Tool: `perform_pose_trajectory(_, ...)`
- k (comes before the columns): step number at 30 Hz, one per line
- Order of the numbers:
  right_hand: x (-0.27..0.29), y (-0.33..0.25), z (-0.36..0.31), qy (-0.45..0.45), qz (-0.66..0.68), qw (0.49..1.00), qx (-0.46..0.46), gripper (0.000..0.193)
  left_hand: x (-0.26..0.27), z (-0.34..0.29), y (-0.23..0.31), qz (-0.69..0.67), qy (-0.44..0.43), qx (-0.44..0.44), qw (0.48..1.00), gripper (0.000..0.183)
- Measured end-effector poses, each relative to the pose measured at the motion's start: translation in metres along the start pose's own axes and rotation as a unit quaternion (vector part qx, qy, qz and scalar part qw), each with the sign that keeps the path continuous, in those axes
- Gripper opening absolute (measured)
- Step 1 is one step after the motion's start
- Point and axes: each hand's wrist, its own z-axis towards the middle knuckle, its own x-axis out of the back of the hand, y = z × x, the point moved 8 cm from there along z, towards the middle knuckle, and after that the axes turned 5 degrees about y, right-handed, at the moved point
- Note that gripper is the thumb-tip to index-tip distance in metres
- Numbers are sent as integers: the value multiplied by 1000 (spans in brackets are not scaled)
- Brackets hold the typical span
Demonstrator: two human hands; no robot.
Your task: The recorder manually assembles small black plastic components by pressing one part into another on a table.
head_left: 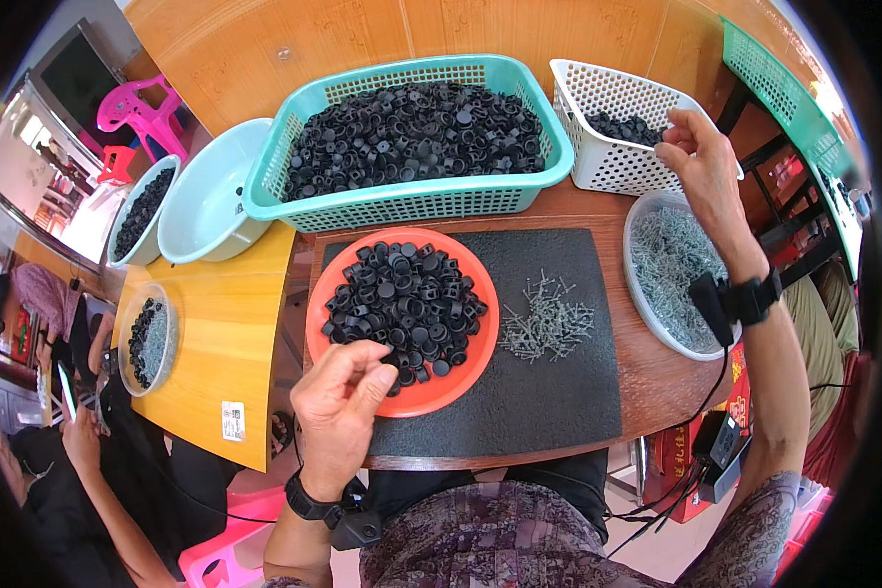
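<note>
Hands (pixel 338 407) near black caps (pixel 402 304), white label (pixel 233 420), lettered box (pixel 661 453)

Seemingly a workshop: teal basket (pixel 412 202), heaped black plastic parts (pixel 412 137), piled metal fasteners (pixel 549 318).

Purple/blk patt. shirt (pixel 470 534), blk wristbands (pixel 757 299)

Looking down now from the wearer's head, left-hand fisheye!
Close above, it faces forward over the dark patterned shirt (pixel 480 534) at the bottom, centres near the round orange-red plastic dish (pixel 489 323), and takes in the orange-brown wooden panel (pixel 363 37) up top.
</note>
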Motion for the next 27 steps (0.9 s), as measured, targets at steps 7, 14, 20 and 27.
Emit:
perform_pose_trajectory(7,-20,-67,-91,-101,64,987,104,19,-18,8,28,253,-76,-185,947,21)
perform_pose_trajectory(14,-1,-80,-132,-155,103,974,127,18,-17,7,29,334,-91,-208,915,21)
perform_pose_trajectory(20,-1,-95,-151,-170,150,965,135,20,-6,10,32,294,-49,-183,937,22)
perform_pose_trajectory(27,-4,-105,-171,-212,162,955,129,22,10,7,23,292,-25,-163,942,21)
